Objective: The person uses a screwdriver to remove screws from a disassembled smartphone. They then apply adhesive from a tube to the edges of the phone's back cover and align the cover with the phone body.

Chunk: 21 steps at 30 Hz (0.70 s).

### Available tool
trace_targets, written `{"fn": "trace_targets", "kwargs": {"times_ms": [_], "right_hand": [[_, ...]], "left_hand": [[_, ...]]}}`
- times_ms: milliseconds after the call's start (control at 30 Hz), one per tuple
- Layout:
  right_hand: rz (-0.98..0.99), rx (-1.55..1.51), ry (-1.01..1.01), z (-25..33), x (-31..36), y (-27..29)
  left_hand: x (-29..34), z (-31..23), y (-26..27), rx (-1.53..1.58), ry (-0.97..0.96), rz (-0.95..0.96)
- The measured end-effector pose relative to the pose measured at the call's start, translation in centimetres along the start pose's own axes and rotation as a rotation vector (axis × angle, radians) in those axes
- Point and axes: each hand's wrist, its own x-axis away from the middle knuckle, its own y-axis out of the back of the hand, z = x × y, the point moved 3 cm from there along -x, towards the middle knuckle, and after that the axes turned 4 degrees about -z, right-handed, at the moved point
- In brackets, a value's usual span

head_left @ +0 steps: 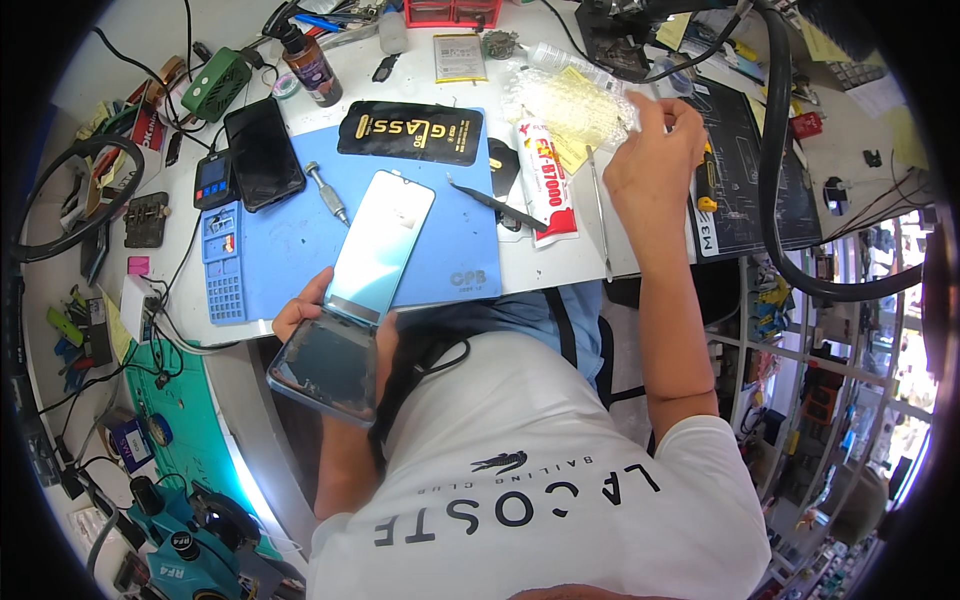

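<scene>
1. At a crowded white workbench, the left hand grips an opened smartphone, its glossy pale-blue panel angled away from a dark hollow frame. The panel reaches over the blue rectangular work mat; the frame hangs off the bench's near edge.

2. The right hand is raised at the bench's right half, fingers drawn close together beside a yellowish bubble-wrapped bundle. Whether they pinch anything, one cannot tell.

3. Along the mat's far edge lies a flat black package with gold lettering. A black phone with a dark screen covers the far left corner, and a pale-blue compartmented parts tray lines the left edge.

4. A silver cylindrical tool rests on the mat near the held panel. Black tweezers cross the right edge, their tail by a white-and-red tube; a slender metal pick lies farther right.

5. Toward the bench's far edge stand an amber pump bottle and a red plastic basket. A black mat printed with white diagrams spreads across the right end.

6. Beyond the bench, a teal microscope stands at lower left beside a green mat; packed shelving fills the right of the room.
</scene>
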Motion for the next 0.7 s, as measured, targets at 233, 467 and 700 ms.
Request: {"fn": "trace_targets", "kwargs": {"times_ms": [233, 467, 700], "right_hand": [[0.577, -0.431, 0.353, 3.5, 3.5, 0.4], [0.351, -0.619, 0.14, 0.7, 2.2, 0.4], [-0.075, -1.364, -0.363, 1.0, 3.1, -0.2]], "left_hand": [[-0.3, 1.0, 0.0, -0.007, -0.027, 0.013], [0.3, 1.4, 0.2, 0.035, 0.076, -0.013], [0.1, 1.3, 0.3, -0.011, 0.017, -0.009]]}}
